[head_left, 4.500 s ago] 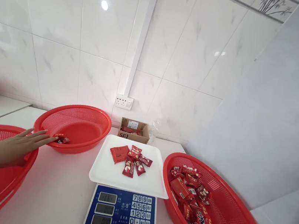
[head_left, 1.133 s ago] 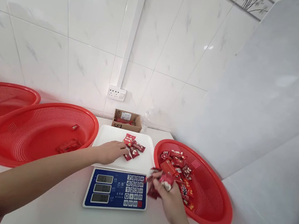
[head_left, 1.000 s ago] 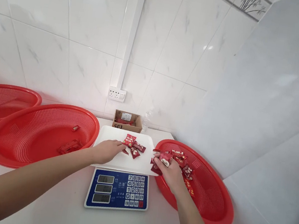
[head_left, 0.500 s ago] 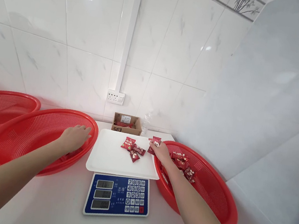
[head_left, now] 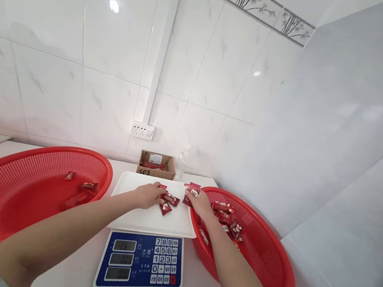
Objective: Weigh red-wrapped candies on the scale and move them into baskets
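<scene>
Red packets (head_left: pixel 170 199) I can see in several places of the frame. At lower left, one large red basket (head_left: pixel 10 202) contains some of them; at lower right, another red basket (head_left: pixel 260 259) contains more. Between these two stands a blue-faced scale (head_left: pixel 141 260), and on its white tray (head_left: pixel 126 219), below the centre, lie a few packets. Behind the tray I notice a cardboard box (head_left: pixel 161 174). The right hand (head_left: pixel 201 203) grips red packets at the tray's right edge. The left hand (head_left: pixel 147 197) has curled fingers at the tray's packets; whether it grips any, I cannot tell.
</scene>
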`<state>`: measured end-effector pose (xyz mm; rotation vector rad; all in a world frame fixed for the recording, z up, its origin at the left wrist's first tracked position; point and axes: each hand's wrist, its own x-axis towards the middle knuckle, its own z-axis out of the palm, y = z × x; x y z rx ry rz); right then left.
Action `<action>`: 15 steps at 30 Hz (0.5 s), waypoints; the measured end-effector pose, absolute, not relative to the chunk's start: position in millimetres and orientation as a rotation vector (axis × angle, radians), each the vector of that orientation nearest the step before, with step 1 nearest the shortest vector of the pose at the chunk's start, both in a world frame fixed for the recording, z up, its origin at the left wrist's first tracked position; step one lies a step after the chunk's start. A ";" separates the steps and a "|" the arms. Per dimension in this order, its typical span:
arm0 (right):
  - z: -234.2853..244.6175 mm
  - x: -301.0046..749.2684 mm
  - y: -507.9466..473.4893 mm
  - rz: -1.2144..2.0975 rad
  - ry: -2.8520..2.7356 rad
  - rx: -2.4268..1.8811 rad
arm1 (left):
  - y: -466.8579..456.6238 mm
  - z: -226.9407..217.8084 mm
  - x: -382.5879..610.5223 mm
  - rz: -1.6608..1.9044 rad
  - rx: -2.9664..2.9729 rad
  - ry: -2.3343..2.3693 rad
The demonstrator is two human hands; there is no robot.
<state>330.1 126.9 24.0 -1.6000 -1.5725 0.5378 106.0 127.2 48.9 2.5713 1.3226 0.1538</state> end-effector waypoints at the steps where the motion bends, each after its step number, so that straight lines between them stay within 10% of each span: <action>1: 24.9 330.2 126.0 0.547 -1.583 -1.591 | 128.0 48.0 104.4 0.162 2.577 1.317; 15: 22.3 338.2 130.6 0.651 -1.589 -1.569 | 92.5 91.7 -12.5 0.123 2.419 2.008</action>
